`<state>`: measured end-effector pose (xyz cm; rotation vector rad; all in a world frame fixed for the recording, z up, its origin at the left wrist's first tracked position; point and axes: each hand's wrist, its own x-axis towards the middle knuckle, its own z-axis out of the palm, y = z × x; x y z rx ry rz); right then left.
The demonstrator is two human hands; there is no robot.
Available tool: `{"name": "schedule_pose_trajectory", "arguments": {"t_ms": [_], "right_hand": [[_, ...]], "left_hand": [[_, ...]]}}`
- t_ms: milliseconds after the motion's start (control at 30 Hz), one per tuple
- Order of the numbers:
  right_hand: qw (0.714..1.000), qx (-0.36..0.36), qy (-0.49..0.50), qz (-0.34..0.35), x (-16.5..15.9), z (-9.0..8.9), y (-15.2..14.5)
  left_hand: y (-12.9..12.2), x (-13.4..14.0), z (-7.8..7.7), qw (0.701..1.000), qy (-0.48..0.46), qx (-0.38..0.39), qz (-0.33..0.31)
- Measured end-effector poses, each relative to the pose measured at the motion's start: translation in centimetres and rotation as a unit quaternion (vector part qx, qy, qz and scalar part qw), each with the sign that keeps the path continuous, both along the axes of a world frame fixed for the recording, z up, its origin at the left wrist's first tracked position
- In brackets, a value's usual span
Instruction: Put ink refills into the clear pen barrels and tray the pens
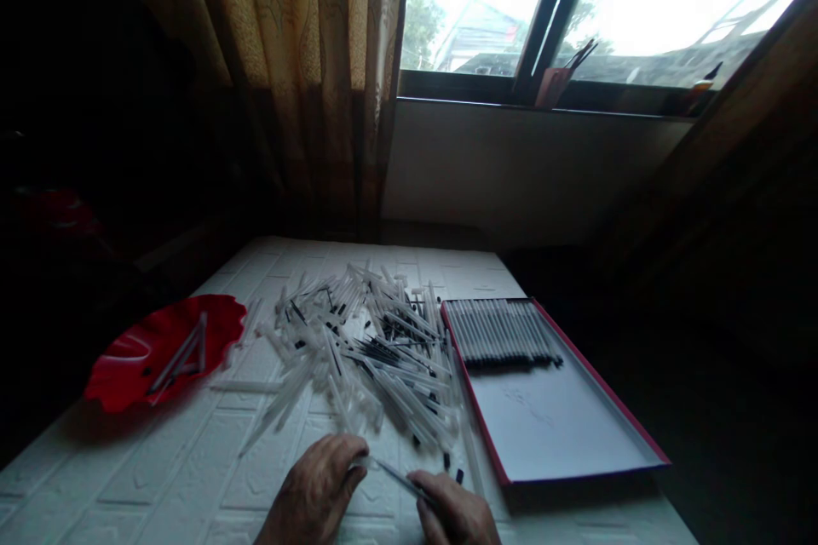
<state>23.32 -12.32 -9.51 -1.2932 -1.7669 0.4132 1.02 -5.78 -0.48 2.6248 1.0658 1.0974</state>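
At the near edge of the table, my left hand (319, 485) is closed in a pinch on a small whitish translucent pen part (364, 461), mostly hidden by the fingers. Beside it, my right hand (457, 511) grips a slim greyish pen refill (397, 475), its thin end pointing at the piece in my left hand. Whether the two parts touch is hard to tell. Just beyond my hands lies a loose heap of clear pen barrels (400, 392), mixed with dark refills (383, 349) and small black plugs (446, 461).
To the right, a red-edged shallow box (550, 434) holds a row of assembled-looking pens (508, 332). A red scalloped dish (217, 315) with a few clear tubes (182, 358) stands at left. Behind the white brick-patterned table (159, 460) are a curtain (307, 60) and a window.
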Motion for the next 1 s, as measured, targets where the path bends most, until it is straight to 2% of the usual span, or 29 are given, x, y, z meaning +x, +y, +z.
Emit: {"name": "schedule_pose_trajectory", "arguments": {"t_ms": [267,467,600,800,900,1000], "right_hand": [[0.999,-0.014,-0.029,0.024,-0.2,0.5,-0.1],[0.997,-0.015,-0.067,0.043,-0.2,3.3,-0.1],[0.988,-0.014,-0.130,0.077,0.1,5.4,0.2],[0.963,-0.033,-0.238,0.125,0.2,6.5,0.9],[0.957,-0.048,-0.251,0.137,-0.2,6.8,1.4],[0.968,-0.045,-0.211,0.125,-0.7,6.7,1.8]], "left_hand": [[0.0,-0.6,0.6,0.999,0.025,-0.016,-0.020],[0.0,-1.0,0.4,0.995,0.056,-0.049,-0.063],[0.0,-1.6,0.4,0.981,0.076,-0.147,-0.098],[-0.4,-2.3,1.9,0.933,0.136,-0.318,-0.096],[-0.7,-2.3,1.8,0.922,0.112,-0.362,-0.075],[-1.1,-2.4,1.1,0.914,0.041,-0.401,-0.033]]}}
